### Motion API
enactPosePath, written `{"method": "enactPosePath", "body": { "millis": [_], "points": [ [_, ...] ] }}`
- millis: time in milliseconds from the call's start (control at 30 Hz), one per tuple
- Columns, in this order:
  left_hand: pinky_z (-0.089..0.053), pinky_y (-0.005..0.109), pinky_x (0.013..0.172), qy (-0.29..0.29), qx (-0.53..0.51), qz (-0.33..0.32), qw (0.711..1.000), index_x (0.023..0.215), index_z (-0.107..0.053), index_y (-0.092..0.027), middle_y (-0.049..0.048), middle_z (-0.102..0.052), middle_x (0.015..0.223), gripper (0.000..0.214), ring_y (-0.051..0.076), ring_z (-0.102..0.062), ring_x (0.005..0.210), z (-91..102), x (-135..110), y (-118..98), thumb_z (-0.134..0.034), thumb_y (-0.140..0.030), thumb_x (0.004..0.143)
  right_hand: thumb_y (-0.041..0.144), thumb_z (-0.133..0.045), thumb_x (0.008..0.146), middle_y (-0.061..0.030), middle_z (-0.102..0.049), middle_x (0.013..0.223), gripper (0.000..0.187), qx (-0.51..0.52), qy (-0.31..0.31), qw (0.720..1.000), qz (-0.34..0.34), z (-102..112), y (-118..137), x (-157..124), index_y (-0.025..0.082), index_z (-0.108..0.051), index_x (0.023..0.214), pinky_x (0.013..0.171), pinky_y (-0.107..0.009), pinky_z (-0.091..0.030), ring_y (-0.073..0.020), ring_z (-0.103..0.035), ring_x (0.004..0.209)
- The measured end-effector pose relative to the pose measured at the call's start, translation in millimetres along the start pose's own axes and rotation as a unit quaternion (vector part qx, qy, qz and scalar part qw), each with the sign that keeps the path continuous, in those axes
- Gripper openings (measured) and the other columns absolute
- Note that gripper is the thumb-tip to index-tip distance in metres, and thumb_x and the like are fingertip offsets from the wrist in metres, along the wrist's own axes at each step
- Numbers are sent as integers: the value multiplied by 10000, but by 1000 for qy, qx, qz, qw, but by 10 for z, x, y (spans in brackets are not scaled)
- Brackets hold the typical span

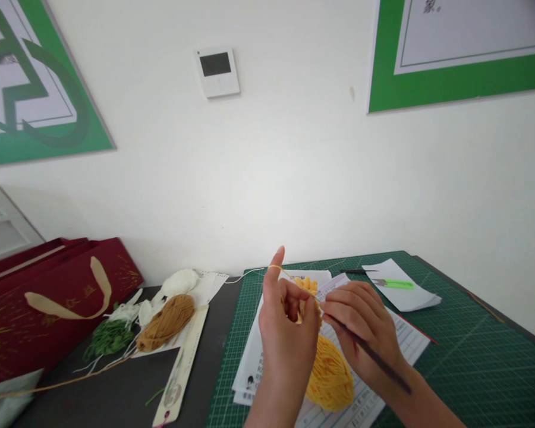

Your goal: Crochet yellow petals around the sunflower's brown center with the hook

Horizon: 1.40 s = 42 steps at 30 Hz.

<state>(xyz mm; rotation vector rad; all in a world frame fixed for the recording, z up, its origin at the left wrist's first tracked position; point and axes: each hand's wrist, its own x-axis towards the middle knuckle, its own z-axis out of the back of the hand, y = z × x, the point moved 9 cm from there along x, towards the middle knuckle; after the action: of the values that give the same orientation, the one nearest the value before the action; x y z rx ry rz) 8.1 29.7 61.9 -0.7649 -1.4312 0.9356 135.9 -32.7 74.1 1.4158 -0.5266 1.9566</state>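
My left hand (289,321) is closed in a pinch on a small yellow crochet piece (308,285), its index finger raised with a strand of yellow yarn looped over it. A crochet hook (374,356) with a dark handle lies in my right hand (361,321), whose fingers are closed around it. The hook's tip meets the crochet piece by the left fingertips. Below both hands, a ball of yellow yarn (332,374) rests on printed sheets (254,362). Part of the crochet piece is hidden behind the left fingers.
A green cutting mat (472,356) carries white paper (396,297) with a bright green cutter (395,284). At left are brown yarn (169,321), green yarn (109,339), white yarn (181,281), a cream ruler-like strip (182,368) and a red gift bag (57,303). A white wall stands behind.
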Motion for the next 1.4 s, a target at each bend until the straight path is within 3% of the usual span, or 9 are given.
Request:
{"method": "enactPosePath", "body": {
  "millis": [267,467,600,667,833,1000,1100,1233,1400],
  "points": [
    [-321,216,500,46,-138,72,987,1486,-409,-275,-75,-584,656,866,100,-437,520,-50,55,65,-730,-56,712,230,-552,984,3,-634,734,84,152,-64,955,-247,20,-499,-193,230,-629,949,620,-293,-474,-156,-604,660],
    [-440,240,588,92,-253,151,951,1475,-422,-202,-52,-643,661,911,111,-526,572,-120,56,110,-809,-47,665,451,-589,969,29,-532,607,304,438,-85,783,-435,-294,-739,-328,211,-588,782,533,-262,-424,-125,-474,544],
    [-476,262,678,113,-312,172,928,1433,-495,-212,-39,-662,704,881,121,-593,637,-174,57,174,-869,-87,645,460,-630,940,20,-555,621,333,488,-30,751,-443,-445,-638,-267,210,-533,743,523,-265,-458,-120,-477,525],
    [-484,270,702,111,-325,172,923,1423,-513,-233,-39,-669,723,870,123,-609,649,-189,55,197,-878,-96,645,420,-624,952,18,-588,658,281,479,-33,772,-415,-424,-603,-238,223,-524,779,533,-257,-474,-122,-507,547],
    [-475,241,668,91,-324,161,928,1449,-484,-249,-47,-680,704,916,116,-599,634,-205,36,187,-876,-77,640,228,-647,937,-4,-651,792,79,366,-66,892,-257,-164,-547,-145,253,-624,866,645,-305,-517,-162,-619,724],
    [-378,203,521,114,-347,207,908,1456,-438,-185,-24,-690,729,950,94,-542,534,-271,-15,220,-877,-83,620,-3,-683,820,-28,-707,857,335,133,-54,990,-13,90,-200,-26,265,-719,1018,692,-361,-507,-177,-605,769],
    [-322,182,519,127,-373,247,886,1448,-447,-138,-17,-682,745,978,65,-501,545,-293,-45,257,-879,-24,577,-11,-652,834,-32,-677,866,343,161,-79,984,-15,137,-167,16,247,-700,1055,694,-352,-528,-180,-618,791],
    [-325,180,545,145,-386,241,879,1518,-379,-160,-11,-691,762,1081,69,-527,586,-295,-38,211,-893,-20,577,212,-672,912,-22,-618,816,50,321,-86,924,-188,-37,-446,-41,245,-706,899,661,-322,-520,-189,-609,778],
    [-331,191,542,174,-380,226,880,1582,-311,-244,-19,-694,752,1156,70,-513,562,-327,-41,160,-888,-42,601,431,-705,886,-26,-582,781,218,435,-76,855,-270,-219,-605,-159,223,-705,818,638,-331,-508,-196,-588,730]
  ]
}}
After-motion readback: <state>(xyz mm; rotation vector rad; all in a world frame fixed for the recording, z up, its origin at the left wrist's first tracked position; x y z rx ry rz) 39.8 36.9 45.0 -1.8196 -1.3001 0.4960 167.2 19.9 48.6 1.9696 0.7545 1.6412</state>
